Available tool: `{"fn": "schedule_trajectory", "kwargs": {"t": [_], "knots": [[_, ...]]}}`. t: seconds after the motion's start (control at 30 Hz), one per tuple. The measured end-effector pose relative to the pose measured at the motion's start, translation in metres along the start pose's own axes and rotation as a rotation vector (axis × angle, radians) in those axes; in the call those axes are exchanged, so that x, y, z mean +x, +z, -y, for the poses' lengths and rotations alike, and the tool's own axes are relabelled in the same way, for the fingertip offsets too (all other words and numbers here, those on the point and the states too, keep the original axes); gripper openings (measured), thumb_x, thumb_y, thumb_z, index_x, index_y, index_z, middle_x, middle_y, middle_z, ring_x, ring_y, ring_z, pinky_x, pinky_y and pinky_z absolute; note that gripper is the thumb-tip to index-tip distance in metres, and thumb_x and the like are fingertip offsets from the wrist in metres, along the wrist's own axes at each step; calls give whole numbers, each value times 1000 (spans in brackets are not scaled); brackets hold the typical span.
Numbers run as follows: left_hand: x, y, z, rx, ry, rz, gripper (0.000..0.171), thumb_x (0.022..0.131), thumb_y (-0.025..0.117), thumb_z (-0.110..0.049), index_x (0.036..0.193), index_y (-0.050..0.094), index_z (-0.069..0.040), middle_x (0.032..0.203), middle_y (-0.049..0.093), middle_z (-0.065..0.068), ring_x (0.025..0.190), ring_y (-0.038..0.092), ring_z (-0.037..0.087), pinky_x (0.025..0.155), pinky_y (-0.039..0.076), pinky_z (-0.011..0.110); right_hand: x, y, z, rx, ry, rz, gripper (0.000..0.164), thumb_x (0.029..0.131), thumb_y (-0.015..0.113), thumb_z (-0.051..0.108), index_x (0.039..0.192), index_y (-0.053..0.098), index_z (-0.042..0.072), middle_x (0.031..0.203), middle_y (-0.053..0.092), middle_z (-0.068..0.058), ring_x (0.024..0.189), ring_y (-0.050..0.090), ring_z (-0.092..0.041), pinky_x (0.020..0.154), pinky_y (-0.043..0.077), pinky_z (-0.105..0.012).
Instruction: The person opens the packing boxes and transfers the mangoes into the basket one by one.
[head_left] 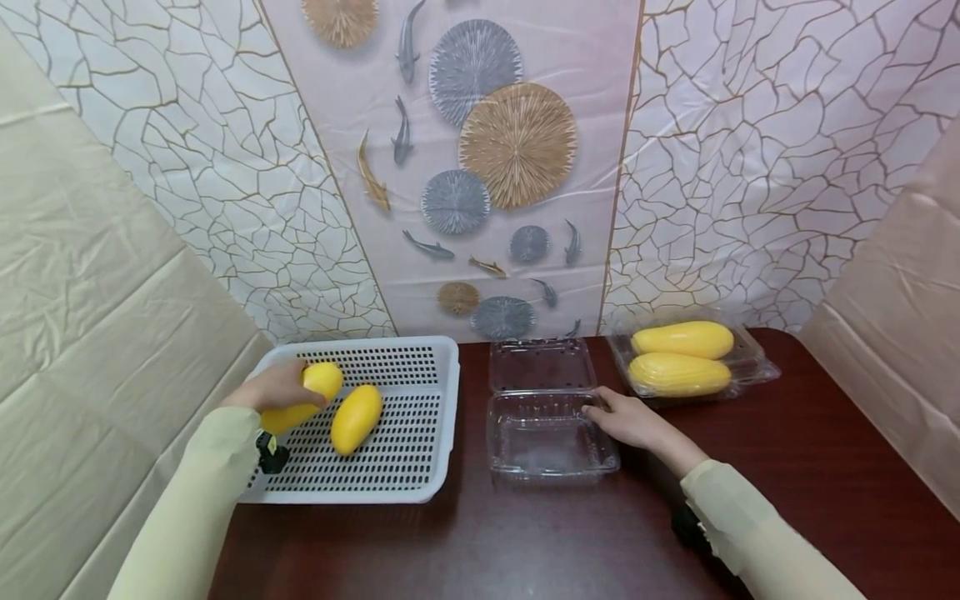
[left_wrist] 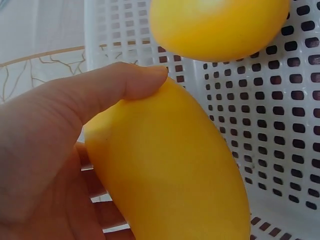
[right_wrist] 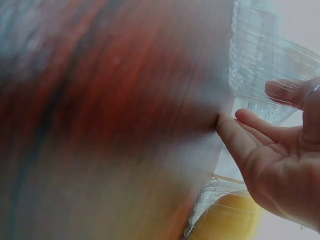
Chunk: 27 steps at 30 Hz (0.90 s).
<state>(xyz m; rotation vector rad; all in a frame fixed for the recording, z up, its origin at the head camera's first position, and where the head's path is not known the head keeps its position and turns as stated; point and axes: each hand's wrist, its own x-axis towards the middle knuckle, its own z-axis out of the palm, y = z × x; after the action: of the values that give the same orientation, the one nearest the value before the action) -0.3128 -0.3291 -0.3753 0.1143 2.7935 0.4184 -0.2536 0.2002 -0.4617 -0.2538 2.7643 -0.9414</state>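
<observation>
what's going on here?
A person's left grip holds a yellow fruit at the white basket, where a second yellow fruit lies. The right grip holds the right side of an open transparent container. Another container, farther right, has two more fruits inside.

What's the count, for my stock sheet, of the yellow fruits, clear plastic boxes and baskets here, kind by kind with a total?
Yellow fruits: 4 (two in a box, one lying in the basket, one gripped by the left hand)
Clear plastic boxes: 2 (the right hand is at the edge of one)
White basket: 1
Total: 7
</observation>
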Motion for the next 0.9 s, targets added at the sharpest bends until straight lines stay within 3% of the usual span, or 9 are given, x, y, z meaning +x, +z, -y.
{"fn": "schedule_trajectory", "kwargs": {"t": [0.17, 0.4, 0.6, 0.9], "knots": [[2, 5, 3, -3, -27, 14, 82, 84, 76, -38, 135, 41, 16, 111, 60, 25, 88, 56, 32, 78, 50, 47, 0, 1, -1, -6, -9, -12, 56, 104, 51, 32, 141, 45, -9, 134, 55, -34, 120, 56, -49, 95, 46, -60], [5, 12, 13, -13, -41, 6, 79, 85, 75, -41, 132, 43, 14, 109, 60, 24, 87, 55, 32, 77, 49, 47, 0, 0, -1, 1, 1, -9, 56, 104, 51, 32, 142, 45, -9, 134, 55, -34, 121, 55, -50, 96, 45, -61], [5, 16, 18, -27, -50, -9, 90, 86, 74, -44, 140, 37, 16, 126, 55, 34, 99, 57, 37, 88, 48, 56, 0, 1, -2, -2, -9, -21, 53, 104, 52, 31, 139, 48, -8, 129, 59, -33, 116, 59, -48, 93, 47, -59], [6, 18, 22, -32, -59, -43, 84, 87, 73, -48, 132, 43, 17, 115, 60, 30, 90, 56, 34, 80, 49, 49, 1, 2, -1, -5, -19, -24, 50, 104, 52, 29, 137, 49, -8, 128, 60, -32, 114, 60, -47, 92, 48, -59]]}}
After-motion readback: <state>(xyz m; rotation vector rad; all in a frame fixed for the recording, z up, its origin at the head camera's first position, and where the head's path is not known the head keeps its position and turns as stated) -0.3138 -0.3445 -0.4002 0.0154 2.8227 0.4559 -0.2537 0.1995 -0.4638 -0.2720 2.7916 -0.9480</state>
